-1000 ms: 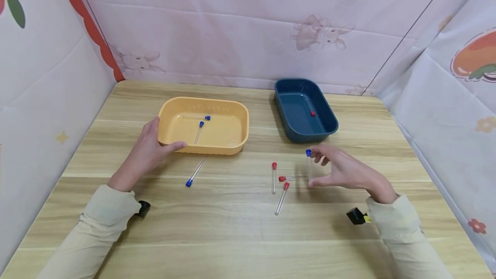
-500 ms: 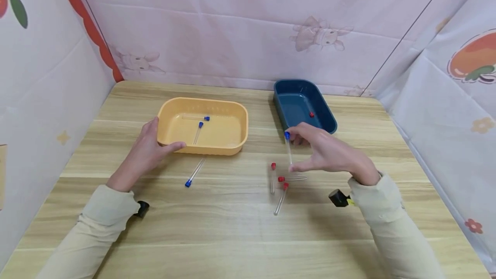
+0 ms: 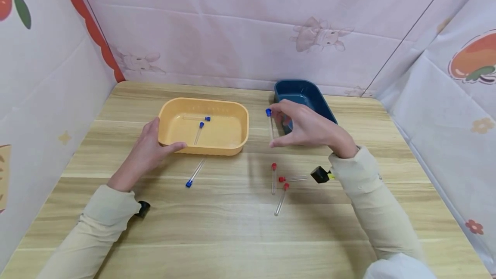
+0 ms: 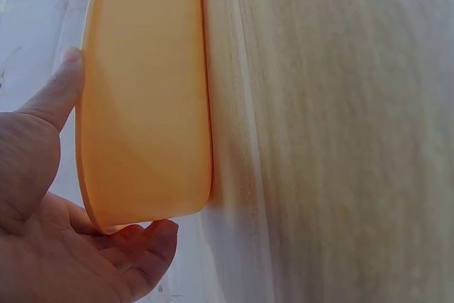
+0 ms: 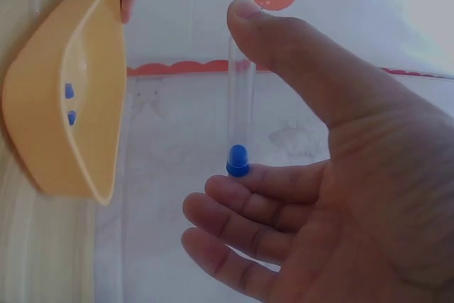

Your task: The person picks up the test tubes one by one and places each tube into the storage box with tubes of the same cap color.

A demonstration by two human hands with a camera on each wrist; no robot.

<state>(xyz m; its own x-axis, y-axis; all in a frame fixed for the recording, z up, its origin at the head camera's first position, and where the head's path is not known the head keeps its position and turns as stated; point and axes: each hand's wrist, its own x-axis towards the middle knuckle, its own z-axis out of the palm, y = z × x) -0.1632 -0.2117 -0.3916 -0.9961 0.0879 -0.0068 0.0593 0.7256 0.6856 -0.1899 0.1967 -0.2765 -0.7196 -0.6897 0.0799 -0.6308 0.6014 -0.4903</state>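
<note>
My right hand [image 3: 306,126] pinches a clear test tube with a blue cap [image 5: 241,104] between thumb and forefinger. The tube stands nearly upright in the head view, cap on top, in the air between the two basins. At the left end of the yellow basin [image 3: 232,150], my left hand [image 3: 149,145] grips the corner, thumb at the near rim and fingers round the end. Two blue-capped tubes [image 3: 199,132] lie inside that basin. Another blue-capped tube [image 3: 195,172] lies on the table just in front of it.
Three red-capped tubes [image 3: 282,199] lie on the wooden table [image 3: 232,236], right of the middle. A dark blue basin [image 3: 321,106] stands at the back right, partly hidden behind my right hand. Patterned cloth [image 3: 248,42] walls the table at the back and sides.
My right hand has carried the blue-capped test tube up and left, from beside the red-capped tubes to near the yellow basin's right end. The left hand has stayed in place.
</note>
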